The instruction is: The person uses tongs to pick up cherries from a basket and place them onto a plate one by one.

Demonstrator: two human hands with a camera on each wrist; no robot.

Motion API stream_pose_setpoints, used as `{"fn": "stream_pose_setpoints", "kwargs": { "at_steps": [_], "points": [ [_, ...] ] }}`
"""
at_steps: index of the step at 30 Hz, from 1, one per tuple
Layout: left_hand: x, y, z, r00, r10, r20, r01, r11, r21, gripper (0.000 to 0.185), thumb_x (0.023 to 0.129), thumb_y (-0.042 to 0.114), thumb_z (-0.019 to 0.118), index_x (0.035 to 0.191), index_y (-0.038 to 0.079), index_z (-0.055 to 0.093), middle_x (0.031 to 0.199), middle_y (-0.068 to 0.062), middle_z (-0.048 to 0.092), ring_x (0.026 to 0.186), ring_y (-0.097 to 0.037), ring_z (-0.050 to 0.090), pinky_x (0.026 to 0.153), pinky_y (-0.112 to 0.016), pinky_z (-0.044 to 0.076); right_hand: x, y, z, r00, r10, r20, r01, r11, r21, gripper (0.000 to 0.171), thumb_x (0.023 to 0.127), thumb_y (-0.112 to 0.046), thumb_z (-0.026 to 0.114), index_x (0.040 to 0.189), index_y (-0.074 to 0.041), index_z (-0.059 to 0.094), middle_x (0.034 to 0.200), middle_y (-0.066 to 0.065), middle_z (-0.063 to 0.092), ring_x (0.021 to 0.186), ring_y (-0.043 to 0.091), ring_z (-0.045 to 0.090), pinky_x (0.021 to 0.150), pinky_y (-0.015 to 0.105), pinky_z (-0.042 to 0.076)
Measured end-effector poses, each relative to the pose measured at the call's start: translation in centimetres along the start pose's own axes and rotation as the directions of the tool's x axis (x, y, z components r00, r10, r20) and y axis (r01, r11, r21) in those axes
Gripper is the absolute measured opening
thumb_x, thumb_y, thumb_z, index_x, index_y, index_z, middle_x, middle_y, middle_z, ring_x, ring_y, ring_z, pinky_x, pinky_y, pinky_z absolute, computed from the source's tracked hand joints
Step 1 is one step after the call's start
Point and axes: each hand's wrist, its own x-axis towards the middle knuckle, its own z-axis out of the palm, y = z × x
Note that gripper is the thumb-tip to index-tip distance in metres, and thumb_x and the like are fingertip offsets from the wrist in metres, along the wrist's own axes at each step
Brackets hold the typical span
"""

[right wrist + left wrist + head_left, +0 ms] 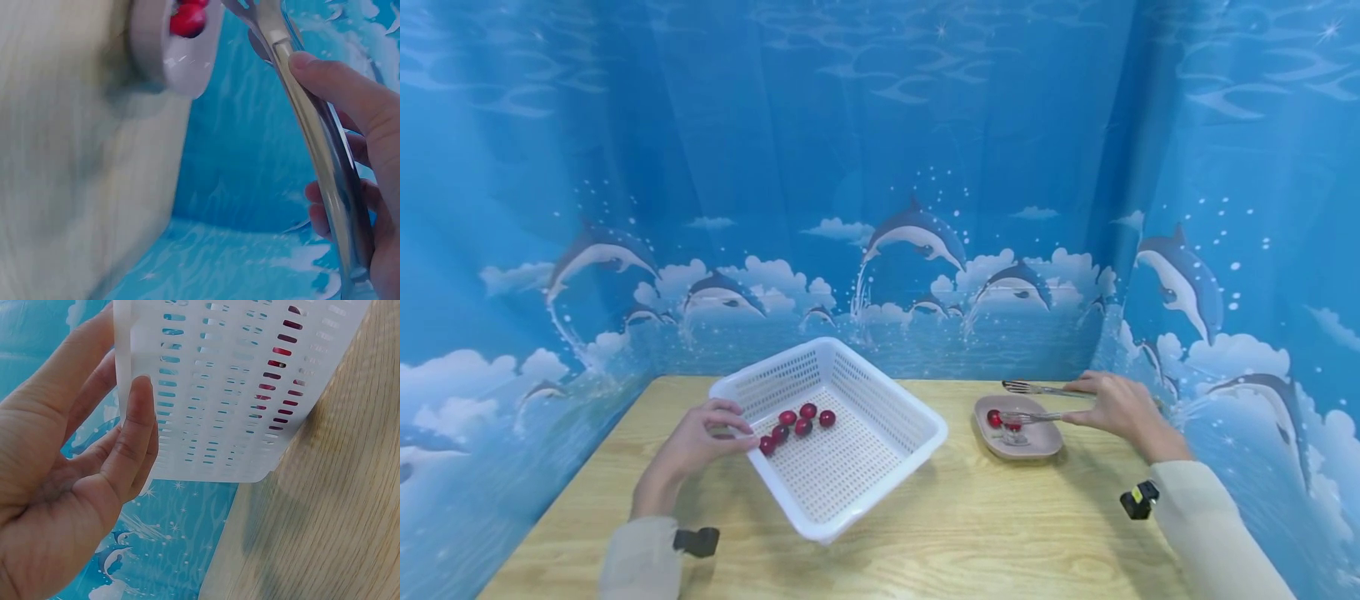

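Observation:
My left hand (696,446) pinches the left rim of a white perforated plastic basket (857,471). In the left wrist view, fingers and thumb lie on either side of the rim, and the basket appears tilted. Several dark red cherries (803,427) lie gathered inside, toward that hand. My right hand (1116,406) grips metal tongs (322,147), whose two arms are spread apart. One tip of the tongs is over a small pinkish dish (1047,446), the other beyond its far rim. Red cherries (994,418) are in the dish; whether the tongs touch them I cannot tell.
Both containers are at a light wood-grain table (992,533), the dish to the basket's right. Blue curtains (820,167) printed with dolphins close off the back and both sides. Each wrist carries a small black camera (697,542).

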Motion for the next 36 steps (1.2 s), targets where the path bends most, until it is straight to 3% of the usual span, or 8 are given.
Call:
{"fn": "stream_pose_setpoints", "kwargs": {
  "at_steps": [3, 13, 19, 29, 36],
  "points": [
    [0.0, 0.0, -0.1, 1.000, -0.001, 0.003, 0.000, 1.000, 0.006, 0.031, 0.084, 0.022, 0.086, 0.103, -0.001, 0.077, 0.140, -0.025, 0.052, 0.125, -0.043, 0.057, 0.093, -0.044, 0.063, 0.5, -1.0, -0.6, 1.000, -0.027, -0.014, 0.027, 0.999, 0.016, 0.053, 0.078, -0.049, 0.086, 0.116, -0.013, 0.078, 0.119, 0.020, 0.073, 0.096, 0.040, 0.071, 0.053, 0.037, 0.055],
    [0.0, -0.1, 0.0, 1.000, -0.009, 0.001, 0.009, 1.000, -0.008, 0.032, 0.084, 0.022, 0.087, 0.104, -0.001, 0.077, 0.140, -0.024, 0.051, 0.125, -0.042, 0.058, 0.093, -0.044, 0.063, 2.1, -3.4, -1.5, 0.989, -0.109, -0.101, 0.110, 0.994, 0.006, 0.051, 0.078, -0.047, 0.087, 0.115, -0.014, 0.079, 0.111, 0.013, 0.075, 0.093, 0.033, 0.070, 0.053, 0.035, 0.054],
    [0.0, 0.1, 0.0, 0.999, -0.046, 0.002, 0.046, 0.999, -0.007, 0.035, 0.083, 0.029, 0.088, 0.104, 0.002, 0.078, 0.142, -0.022, 0.051, 0.129, -0.042, 0.056, 0.096, -0.045, 0.062, 2.9, -4.9, -2.0, 0.968, -0.181, -0.174, 0.181, 0.983, -0.014, 0.049, 0.075, -0.047, 0.090, 0.112, -0.016, 0.080, 0.104, 0.008, 0.075, 0.087, 0.027, 0.069, 0.050, 0.028, 0.049],
    [0.0, 0.1, 0.1, 0.999, -0.052, 0.002, 0.052, 0.999, -0.010, 0.035, 0.083, 0.029, 0.088, 0.104, 0.002, 0.078, 0.142, -0.022, 0.051, 0.129, -0.043, 0.055, 0.097, -0.045, 0.061, 4.7, -8.0, -3.2, 0.929, -0.276, -0.248, 0.277, 0.960, -0.031, 0.049, 0.071, -0.047, 0.091, 0.109, -0.018, 0.081, 0.101, 0.004, 0.075, 0.083, 0.022, 0.068, 0.048, 0.022, 0.042],
    [0.0, 0.1, 0.1, 0.999, -0.049, -0.003, 0.049, 0.999, 0.004, 0.035, 0.083, 0.028, 0.088, 0.103, 0.002, 0.078, 0.141, -0.022, 0.052, 0.130, -0.043, 0.053, 0.097, -0.047, 0.061, 6.1, -10.0, -3.5, 0.908, -0.324, -0.266, 0.331, 0.943, -0.021, 0.046, 0.073, -0.046, 0.091, 0.108, -0.020, 0.081, 0.101, 0.002, 0.075, 0.084, 0.020, 0.068, 0.052, 0.025, 0.050]
  ]
}}
